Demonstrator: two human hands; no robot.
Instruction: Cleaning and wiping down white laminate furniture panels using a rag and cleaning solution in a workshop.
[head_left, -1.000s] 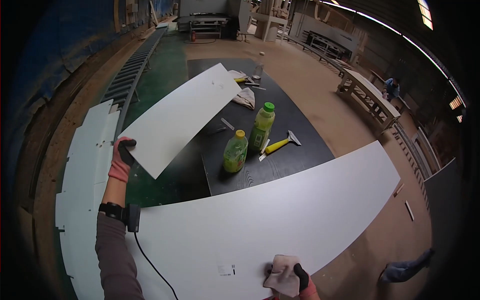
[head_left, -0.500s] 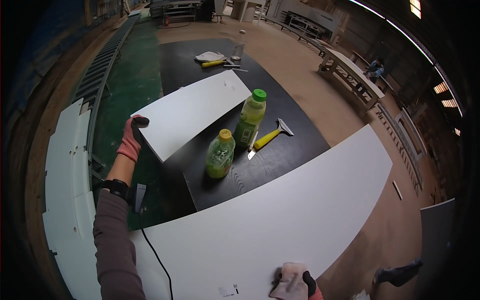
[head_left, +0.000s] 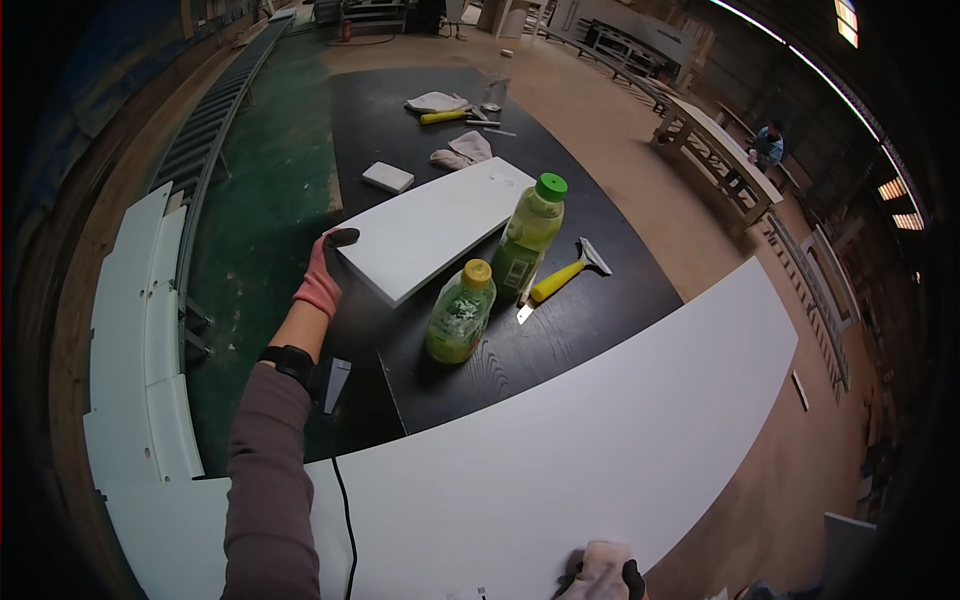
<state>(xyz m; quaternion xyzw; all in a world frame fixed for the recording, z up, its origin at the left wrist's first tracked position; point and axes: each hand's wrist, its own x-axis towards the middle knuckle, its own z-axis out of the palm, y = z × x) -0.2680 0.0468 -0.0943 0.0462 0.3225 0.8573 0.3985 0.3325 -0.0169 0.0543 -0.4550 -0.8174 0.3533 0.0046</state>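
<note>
My left hand [head_left: 322, 272], in a pink glove with dark fingertips, is closed on the near left corner of a small white panel [head_left: 440, 225]. That panel is over the black tabletop [head_left: 575, 210], behind two bottles. My right hand [head_left: 632, 578], partly cut off by the lower edge, holds a pale folded cloth [head_left: 603, 568] against a large white panel [head_left: 560, 450]. A green bottle with a yellow cap [head_left: 460, 318] and a taller one with a green cap [head_left: 530, 235] stand between the panels. Beside them lies a yellow-handled scraper [head_left: 565, 280].
Farther back on the tabletop are a white block [head_left: 388, 178], a crumpled cloth [head_left: 463, 150], another yellow-handled tool [head_left: 443, 117] and a clear bottle [head_left: 496, 82]. A black cable [head_left: 347, 520] crosses the large panel. A roller conveyor [head_left: 225, 110] runs at left. Another person [head_left: 768, 145] is at a far-right table.
My left hand and the small panel have shifted to the right and the panel looks lower. The white block and crumpled cloth behind it have come into view. My right hand still holds its cloth.
</note>
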